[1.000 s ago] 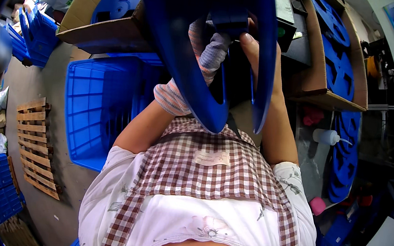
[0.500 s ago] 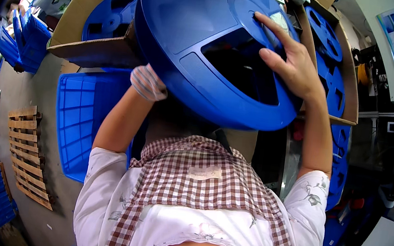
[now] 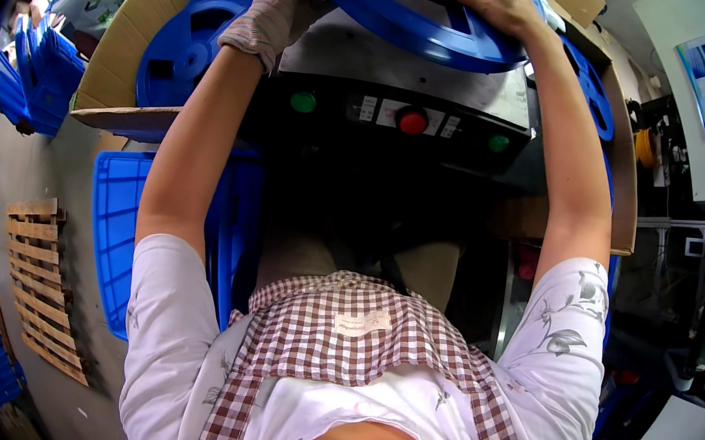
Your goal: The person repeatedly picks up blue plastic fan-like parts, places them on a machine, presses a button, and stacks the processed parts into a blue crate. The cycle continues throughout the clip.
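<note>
Left hand (image 3: 277, 13): gloved, gripping the left rim of the blue reel (image 3: 422, 9).
Right hand (image 3: 498, 5): bare, fingers spread flat on the reel.
Reel: half a second ago tilted overhead, now lowered nearly flat onto the machine (image 3: 401, 112).
Cardboard box (image 3: 139, 62): left of the machine, holding another reel.

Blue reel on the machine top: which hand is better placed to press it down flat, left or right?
Right, probably. The right hand lies palm-down on the blue reel face, near its middle. The gloved left hand only grips the reel's left rim, at the edge of the machine.
</note>
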Available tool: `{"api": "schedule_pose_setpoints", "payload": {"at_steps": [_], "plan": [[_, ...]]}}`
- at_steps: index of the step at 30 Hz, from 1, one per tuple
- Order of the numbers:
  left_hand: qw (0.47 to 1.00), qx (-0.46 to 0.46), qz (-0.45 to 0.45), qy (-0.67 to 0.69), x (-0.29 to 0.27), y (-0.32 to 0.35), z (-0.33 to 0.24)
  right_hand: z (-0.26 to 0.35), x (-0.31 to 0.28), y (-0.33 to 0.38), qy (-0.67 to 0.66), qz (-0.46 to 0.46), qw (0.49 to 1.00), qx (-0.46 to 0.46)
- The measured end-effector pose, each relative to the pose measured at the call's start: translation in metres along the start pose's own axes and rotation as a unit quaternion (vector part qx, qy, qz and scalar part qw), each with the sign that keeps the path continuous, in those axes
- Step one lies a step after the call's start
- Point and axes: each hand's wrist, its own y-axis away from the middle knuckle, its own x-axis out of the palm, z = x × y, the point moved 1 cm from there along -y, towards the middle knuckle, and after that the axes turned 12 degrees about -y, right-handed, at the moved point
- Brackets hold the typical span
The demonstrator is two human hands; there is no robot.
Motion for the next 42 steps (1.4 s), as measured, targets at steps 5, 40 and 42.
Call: {"api": "schedule_pose_setpoints", "payload": {"at_steps": [5, 40, 42], "plan": [[0.941, 0.243, 0.049, -0.229, -0.002, 0.021, 0.003, -0.007, 0.005, -0.006, 0.023, 0.005, 1.000, 0.012], [0.917, 0.129, -0.063, -0.372, 0.113, 0.249, -0.051, -0.018, 0.015, -0.027, 0.136, -0.112, 0.982, -0.060], [0.920, 0.138, -0.060, -0.362, 0.115, 0.253, -0.052, -0.024, 0.017, -0.029, 0.119, -0.115, 0.984, -0.071]]}}
